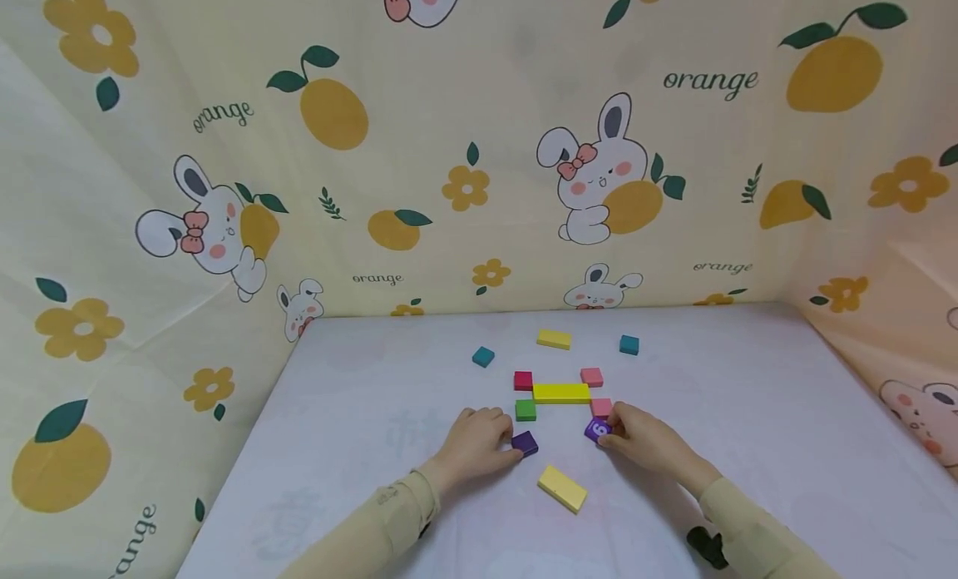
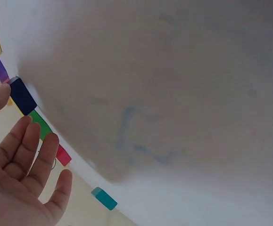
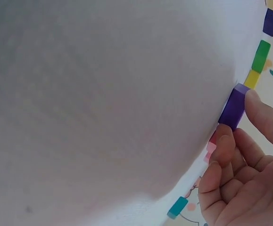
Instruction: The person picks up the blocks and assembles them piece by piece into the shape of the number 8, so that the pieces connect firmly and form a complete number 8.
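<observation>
Through my feed I see a dark purple block (image 1: 525,443), a second purple block (image 1: 596,430) numbered in white, a green block (image 1: 525,410), a red block (image 1: 523,381), pink blocks (image 1: 591,377), teal blocks (image 1: 483,357), yellow blocks (image 1: 561,393), a whitish desk (image 1: 344,379) and a cream backdrop (image 1: 449,80) patterned with white rabbits (image 1: 624,159) and orange fruit (image 1: 334,115).

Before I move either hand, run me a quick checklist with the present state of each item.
1. Right hand has the 6 block: ok, it pinches it.
2. Left hand has a firm hold on the dark block: cannot tell; it touches it, but pressure doesn't show.
3. Dark block meets the green block: not ok, a gap shows.
4. 6 block square to the nearer pink block: not ok, it sits turned.
5. Yellow bar lying flat: ok.
6. Front yellow block apart from both hands: ok.
</observation>
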`<action>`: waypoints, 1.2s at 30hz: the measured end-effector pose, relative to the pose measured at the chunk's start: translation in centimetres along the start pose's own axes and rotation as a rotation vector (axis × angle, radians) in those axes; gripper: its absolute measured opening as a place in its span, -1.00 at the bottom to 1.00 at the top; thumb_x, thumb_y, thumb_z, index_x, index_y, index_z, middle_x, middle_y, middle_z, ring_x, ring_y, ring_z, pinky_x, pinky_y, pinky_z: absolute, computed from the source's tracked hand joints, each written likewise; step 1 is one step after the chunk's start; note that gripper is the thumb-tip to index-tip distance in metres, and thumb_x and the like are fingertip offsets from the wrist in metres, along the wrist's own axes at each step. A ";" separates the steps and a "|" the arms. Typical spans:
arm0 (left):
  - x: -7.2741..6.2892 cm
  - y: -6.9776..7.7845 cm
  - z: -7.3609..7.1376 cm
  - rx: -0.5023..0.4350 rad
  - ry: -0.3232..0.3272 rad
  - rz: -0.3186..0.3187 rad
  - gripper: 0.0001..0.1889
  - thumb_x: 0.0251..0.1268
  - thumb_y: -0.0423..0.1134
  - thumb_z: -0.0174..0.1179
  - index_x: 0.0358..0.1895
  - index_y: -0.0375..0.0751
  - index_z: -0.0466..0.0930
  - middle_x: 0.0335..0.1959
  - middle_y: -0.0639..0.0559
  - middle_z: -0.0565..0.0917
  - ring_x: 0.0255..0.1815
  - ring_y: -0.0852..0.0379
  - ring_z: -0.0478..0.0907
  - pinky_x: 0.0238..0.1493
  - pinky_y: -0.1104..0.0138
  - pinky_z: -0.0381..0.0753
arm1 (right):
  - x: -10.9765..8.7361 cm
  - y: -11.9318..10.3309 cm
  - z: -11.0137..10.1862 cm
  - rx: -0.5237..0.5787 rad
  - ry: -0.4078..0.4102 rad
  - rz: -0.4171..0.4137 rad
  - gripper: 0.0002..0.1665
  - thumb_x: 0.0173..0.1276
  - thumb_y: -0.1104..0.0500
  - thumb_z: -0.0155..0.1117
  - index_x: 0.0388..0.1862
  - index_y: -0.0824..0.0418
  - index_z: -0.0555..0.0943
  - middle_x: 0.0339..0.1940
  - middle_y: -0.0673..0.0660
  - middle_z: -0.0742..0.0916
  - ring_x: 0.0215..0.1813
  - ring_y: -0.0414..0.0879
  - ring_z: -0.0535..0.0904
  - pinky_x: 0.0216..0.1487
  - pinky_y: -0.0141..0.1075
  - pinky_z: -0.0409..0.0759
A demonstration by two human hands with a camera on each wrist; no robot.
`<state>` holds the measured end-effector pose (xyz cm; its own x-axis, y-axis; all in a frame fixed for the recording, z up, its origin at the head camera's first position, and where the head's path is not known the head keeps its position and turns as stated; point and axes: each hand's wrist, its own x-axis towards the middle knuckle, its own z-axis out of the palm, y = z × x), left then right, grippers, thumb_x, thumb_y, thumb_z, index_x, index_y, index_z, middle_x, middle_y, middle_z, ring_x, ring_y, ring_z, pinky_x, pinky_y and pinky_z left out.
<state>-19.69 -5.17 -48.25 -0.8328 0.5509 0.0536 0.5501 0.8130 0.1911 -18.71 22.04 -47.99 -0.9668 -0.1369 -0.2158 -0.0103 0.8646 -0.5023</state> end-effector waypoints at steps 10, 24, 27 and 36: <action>1.0 0.5 0.5 0.039 0.036 -0.008 -0.71 0.07 0.15 0.24 -0.40 0.03 0.53 -0.50 0.24 0.49 -0.45 0.30 0.38 -0.19 0.31 0.36 | -0.1 0.1 -0.2 -0.030 0.019 -0.020 -0.66 0.11 0.02 0.39 -0.23 0.16 0.53 -0.43 0.02 0.57 -0.36 -0.14 0.42 -0.30 -0.34 0.47; 1.7 0.5 1.3 0.057 0.059 -0.035 -0.69 0.08 0.16 0.23 -0.41 0.02 0.50 -0.52 0.24 0.44 -0.48 0.28 0.34 -0.14 0.25 0.38 | -1.7 -0.5 -1.2 -0.056 0.031 -0.055 -0.70 0.12 -0.05 0.36 -0.26 0.09 0.62 -0.37 0.00 0.57 -0.36 -0.15 0.42 -0.36 -0.33 0.42; 1.6 0.5 1.3 0.055 0.070 -0.029 -0.70 0.09 0.15 0.23 -0.39 0.02 0.53 -0.52 0.23 0.44 -0.48 0.28 0.34 -0.14 0.25 0.37 | -2.2 -1.1 -0.9 -0.061 -0.005 -0.078 -0.65 0.02 -0.11 0.42 -0.32 0.06 0.61 -0.38 -0.03 0.57 -0.34 -0.16 0.42 -0.30 -0.31 0.45; 1.7 0.5 1.3 0.068 0.072 -0.026 -0.71 0.11 0.16 0.21 -0.41 0.03 0.52 -0.55 0.25 0.43 -0.48 0.29 0.34 -0.09 0.22 0.38 | -3.4 -3.2 0.7 -0.079 -0.096 -0.180 -0.57 -0.08 -0.23 0.44 -0.35 0.00 0.60 -0.39 -0.11 0.59 -0.32 -0.20 0.42 -0.25 -0.28 0.47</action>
<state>-20.71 -3.57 -49.34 -0.8478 0.5164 0.1207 0.5291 0.8390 0.1267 -15.17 19.38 -46.23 -0.9186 -0.3351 -0.2094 -0.2045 0.8565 -0.4739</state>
